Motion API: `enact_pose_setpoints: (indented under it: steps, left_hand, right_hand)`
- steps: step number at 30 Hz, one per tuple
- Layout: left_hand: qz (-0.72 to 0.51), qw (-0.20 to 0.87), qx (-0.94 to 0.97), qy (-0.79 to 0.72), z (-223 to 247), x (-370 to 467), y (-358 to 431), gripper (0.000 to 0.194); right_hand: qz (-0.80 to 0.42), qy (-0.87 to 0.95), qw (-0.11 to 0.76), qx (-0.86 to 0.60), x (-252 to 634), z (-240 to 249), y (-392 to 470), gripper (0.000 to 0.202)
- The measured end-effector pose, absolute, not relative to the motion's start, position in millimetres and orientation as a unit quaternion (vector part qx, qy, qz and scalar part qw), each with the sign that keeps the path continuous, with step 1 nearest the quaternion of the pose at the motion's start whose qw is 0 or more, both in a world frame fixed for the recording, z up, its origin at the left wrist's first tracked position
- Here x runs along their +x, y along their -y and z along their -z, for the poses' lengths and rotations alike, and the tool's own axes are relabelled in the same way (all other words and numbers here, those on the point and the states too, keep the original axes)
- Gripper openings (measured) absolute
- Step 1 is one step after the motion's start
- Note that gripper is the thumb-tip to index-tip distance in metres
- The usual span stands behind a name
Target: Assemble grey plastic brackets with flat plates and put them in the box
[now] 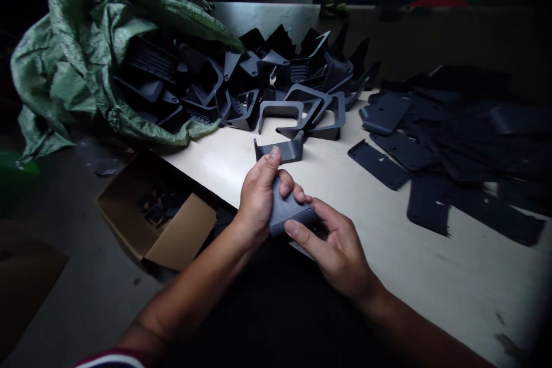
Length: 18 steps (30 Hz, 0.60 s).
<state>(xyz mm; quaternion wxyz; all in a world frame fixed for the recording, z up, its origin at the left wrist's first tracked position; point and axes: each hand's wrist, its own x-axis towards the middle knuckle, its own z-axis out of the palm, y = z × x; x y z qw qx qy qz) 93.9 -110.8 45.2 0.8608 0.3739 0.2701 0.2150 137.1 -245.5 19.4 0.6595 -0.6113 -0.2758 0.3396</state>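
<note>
Between my two hands, over the table's near edge, is a dark grey plastic part (287, 210) with a bent edge. My left hand (261, 190) wraps round its upper left side, fingers closed over it. From the right, my right hand (334, 241) pinches its lower edge, with the thumb on the near face. Fingers cover much of the part's outline. Just beyond my left hand, a U-shaped grey bracket (291, 149) rests on the white table (207, 167). Behind it lies a heap of similar U-shaped brackets (280, 112).
A green woven sack (86, 63) lies at the left with its mouth spilling brackets. Flat dark plates (379, 164) are spread over the table's right side. Below the edge at left stands an open cardboard box (125, 213) with small dark pieces inside.
</note>
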Motion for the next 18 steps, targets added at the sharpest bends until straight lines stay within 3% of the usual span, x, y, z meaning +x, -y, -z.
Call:
enact_pose_setpoints:
  steps: [6,12,18]
  left_hand:
    - [-0.225,0.854,0.384,-0.269,-53,95,113,0.040]
    - [-0.219,0.865,0.366,-0.264,-49,94,109,0.037]
    - [-0.209,0.896,0.214,-0.328,-41,97,101,0.029]
  right_hand:
    - [-0.273,0.305,0.655,-0.635,139,-16,244,0.024]
    - [-0.300,0.322,0.633,-0.637,151,-13,245,0.027]
    - [-0.262,0.336,0.610,-0.668,155,23,265,0.029]
